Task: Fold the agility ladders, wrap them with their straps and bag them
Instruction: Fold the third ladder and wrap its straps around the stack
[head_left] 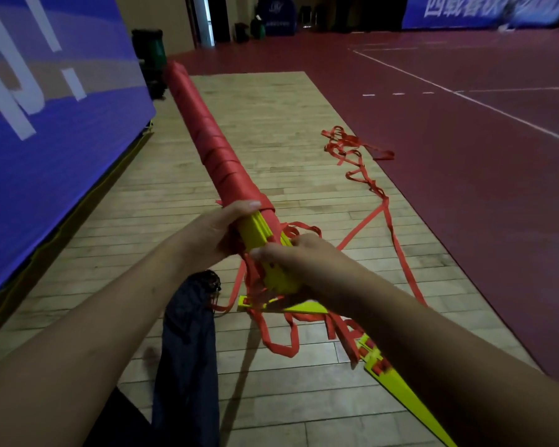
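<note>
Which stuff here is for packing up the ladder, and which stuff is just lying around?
For the job: yellow rungs, red strap wound round them, loose strap on the floor, dark bag, left hand and right hand gripping the rungs.

Just lying about: blue banner, green and black thing beside it.

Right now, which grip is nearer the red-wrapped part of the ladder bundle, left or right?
Left. The left grip holds the ladder bundle at the edge of its red-wrapped part; the right grip holds its bare yellow rungs, nearer the person.
</note>
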